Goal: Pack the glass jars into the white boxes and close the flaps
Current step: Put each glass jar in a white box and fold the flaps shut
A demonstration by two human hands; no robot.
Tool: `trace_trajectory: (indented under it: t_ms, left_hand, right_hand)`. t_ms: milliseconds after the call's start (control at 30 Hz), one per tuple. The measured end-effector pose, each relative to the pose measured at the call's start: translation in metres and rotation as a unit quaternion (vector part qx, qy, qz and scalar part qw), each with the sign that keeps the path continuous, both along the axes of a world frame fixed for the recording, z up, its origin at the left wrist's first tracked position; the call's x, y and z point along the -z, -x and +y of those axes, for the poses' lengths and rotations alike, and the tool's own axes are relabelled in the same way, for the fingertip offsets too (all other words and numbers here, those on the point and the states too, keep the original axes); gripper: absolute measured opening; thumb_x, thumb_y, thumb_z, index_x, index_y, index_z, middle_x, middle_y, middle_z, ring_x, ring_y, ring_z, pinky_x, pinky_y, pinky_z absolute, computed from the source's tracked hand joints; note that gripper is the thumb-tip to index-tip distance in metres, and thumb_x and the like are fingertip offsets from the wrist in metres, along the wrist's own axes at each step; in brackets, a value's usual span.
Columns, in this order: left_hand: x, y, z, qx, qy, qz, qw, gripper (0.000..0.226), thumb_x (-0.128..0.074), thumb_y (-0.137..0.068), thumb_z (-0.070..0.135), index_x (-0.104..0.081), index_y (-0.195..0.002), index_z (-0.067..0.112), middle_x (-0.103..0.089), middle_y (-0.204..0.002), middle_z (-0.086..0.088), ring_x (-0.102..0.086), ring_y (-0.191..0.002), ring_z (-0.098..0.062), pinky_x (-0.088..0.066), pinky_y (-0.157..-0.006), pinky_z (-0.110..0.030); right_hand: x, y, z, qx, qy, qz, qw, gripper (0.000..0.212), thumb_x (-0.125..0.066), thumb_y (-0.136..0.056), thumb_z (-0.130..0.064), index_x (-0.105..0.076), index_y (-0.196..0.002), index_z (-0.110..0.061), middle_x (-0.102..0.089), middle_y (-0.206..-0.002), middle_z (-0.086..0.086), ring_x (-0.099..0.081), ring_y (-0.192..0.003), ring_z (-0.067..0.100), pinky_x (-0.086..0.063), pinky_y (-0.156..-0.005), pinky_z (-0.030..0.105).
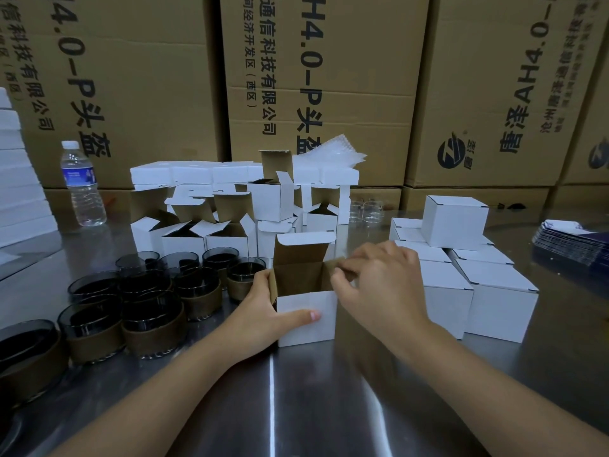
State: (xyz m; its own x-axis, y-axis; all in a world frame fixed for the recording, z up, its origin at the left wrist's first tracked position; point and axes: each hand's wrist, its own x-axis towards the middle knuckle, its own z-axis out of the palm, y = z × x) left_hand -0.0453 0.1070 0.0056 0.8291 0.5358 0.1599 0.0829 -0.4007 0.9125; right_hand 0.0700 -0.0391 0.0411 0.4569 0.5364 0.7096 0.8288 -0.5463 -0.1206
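The left hand [263, 311] wraps the left side of an open white box [306, 319] standing on the steel table [296, 400], thumb flat across its front face, a wide grip holding it steady. The right hand [379, 285] pinches the box's right side flap [336, 263] between thumb and fingertips, a narrow grip at the rim. The rear flap stands upright; the brown inside looks empty, though its bottom is hidden. Dark glass jars [151, 311] with brown sleeves cluster on the table left of the box. Closed boxes [494, 305] sit stacked to the right, open boxes [227, 225] behind. A water bottle [82, 186] stands far left. Large brown cartons [329, 77] wall off the back.
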Motion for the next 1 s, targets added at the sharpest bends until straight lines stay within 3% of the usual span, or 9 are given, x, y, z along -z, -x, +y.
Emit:
trace_trajectory:
  t_ms: [100, 267, 367, 433, 567, 667, 833, 933, 1000]
  left_hand:
    - [0.001, -0.001, 0.000, 0.001, 0.004, -0.004, 1.000, 0.091, -0.084, -0.054, 0.055, -0.027, -0.122, 0.038, -0.057, -0.111, 0.016, -0.062, -0.091, 0.006, -0.048, -0.063, -0.006]
    - [-0.001, 0.000, -0.002, 0.000, 0.001, -0.008, 1.000, 0.094, -0.079, -0.047, 0.060, -0.027, -0.121, 0.038, -0.057, -0.110, 0.016, -0.062, -0.088, 0.007, -0.047, -0.061, -0.005]
    - [-0.001, 0.000, -0.002, 0.002, 0.004, -0.008, 1.000, 0.093, -0.082, -0.050, 0.057, -0.027, -0.122, 0.037, -0.057, -0.112, 0.016, -0.062, -0.090, 0.006, -0.048, -0.063, -0.006]
    - [0.001, -0.001, -0.001, -0.001, -0.001, -0.005, 1.000, 0.092, -0.086, -0.054, 0.056, -0.026, -0.122, 0.038, -0.057, -0.113, 0.016, -0.062, -0.094, 0.004, -0.048, -0.064, -0.006]
    - [0.003, 0.000, 0.000, 0.007, 0.001, 0.002, 1.000, 0.093, -0.084, -0.053, 0.057, -0.025, -0.122, 0.039, -0.057, -0.113, 0.017, -0.062, -0.095, 0.003, -0.048, -0.063, -0.005]
    - [0.002, -0.002, 0.002, 0.001, 0.001, 0.004, 1.000, 0.092, -0.084, -0.054, 0.053, -0.026, -0.124, 0.038, -0.059, -0.113, 0.015, -0.064, -0.092, 0.004, -0.048, -0.063, -0.005]
    - [-0.002, 0.003, 0.000, 0.019, -0.004, 0.030, 0.999, 0.087, -0.074, -0.060, 0.066, -0.025, -0.127, 0.041, -0.057, -0.115, 0.018, -0.062, -0.094, 0.005, -0.047, -0.063, -0.004]
    - [0.017, 0.001, 0.017, 0.011, 0.042, -0.058, 0.997, 0.049, -0.046, -0.100, 0.035, -0.033, -0.143, 0.016, -0.053, -0.138, -0.004, -0.053, -0.123, -0.012, -0.046, -0.094, -0.021]
    - [0.028, 0.000, 0.018, 0.028, 0.063, -0.073, 0.995, 0.049, -0.038, -0.103, 0.031, -0.040, -0.140, -0.001, -0.044, -0.144, -0.018, -0.041, -0.134, -0.028, -0.032, -0.112, -0.033]
  right_hand:
    - [0.002, -0.003, 0.001, 0.002, 0.004, 0.047, 0.999, 0.037, -0.044, -0.091, -0.046, -0.076, -0.083, -0.030, -0.069, -0.084, -0.009, -0.044, -0.078, 0.010, -0.019, -0.077, 0.027]
    - [0.002, -0.001, 0.001, -0.058, -0.033, 0.187, 0.980, 0.031, -0.054, -0.087, -0.053, -0.077, -0.089, -0.032, -0.073, -0.073, -0.008, -0.062, -0.070, 0.010, -0.046, -0.077, 0.028]
    - [0.001, -0.004, 0.001, -0.083, -0.050, 0.281, 0.955, 0.025, -0.062, -0.083, -0.048, -0.077, -0.088, -0.029, -0.073, -0.079, -0.014, -0.062, -0.071, 0.002, -0.051, -0.067, 0.023]
    - [0.000, -0.005, 0.002, -0.091, -0.062, 0.312, 0.944, 0.023, -0.066, -0.081, -0.043, -0.077, -0.093, -0.027, -0.073, -0.087, -0.014, -0.063, -0.078, 0.002, -0.054, -0.074, 0.027]
    - [-0.001, -0.006, 0.003, -0.101, -0.063, 0.338, 0.933, 0.022, -0.065, -0.080, -0.040, -0.068, -0.100, -0.031, -0.065, -0.079, -0.015, -0.060, -0.077, 0.003, -0.046, -0.064, 0.020]
    - [0.003, -0.006, 0.006, -0.109, -0.074, 0.358, 0.924, 0.014, -0.063, -0.080, -0.038, -0.055, -0.087, -0.029, -0.057, -0.072, -0.011, -0.055, -0.071, 0.003, -0.034, -0.054, 0.019]
    - [0.008, -0.006, 0.007, -0.131, -0.094, 0.357, 0.920, 0.019, -0.062, -0.079, -0.030, -0.049, -0.069, -0.021, -0.053, -0.065, -0.007, -0.046, -0.059, 0.005, -0.034, -0.050, 0.016]
    - [0.007, -0.006, 0.006, -0.134, -0.118, 0.336, 0.925, 0.023, -0.065, -0.077, -0.025, -0.051, -0.059, -0.020, -0.052, -0.068, -0.008, -0.046, -0.059, 0.004, -0.035, -0.051, 0.005]
    - [0.006, -0.005, 0.005, -0.128, -0.120, 0.322, 0.930, 0.025, -0.067, -0.077, -0.024, -0.052, -0.057, -0.019, -0.052, -0.071, -0.008, -0.049, -0.063, 0.003, -0.032, -0.056, -0.003]
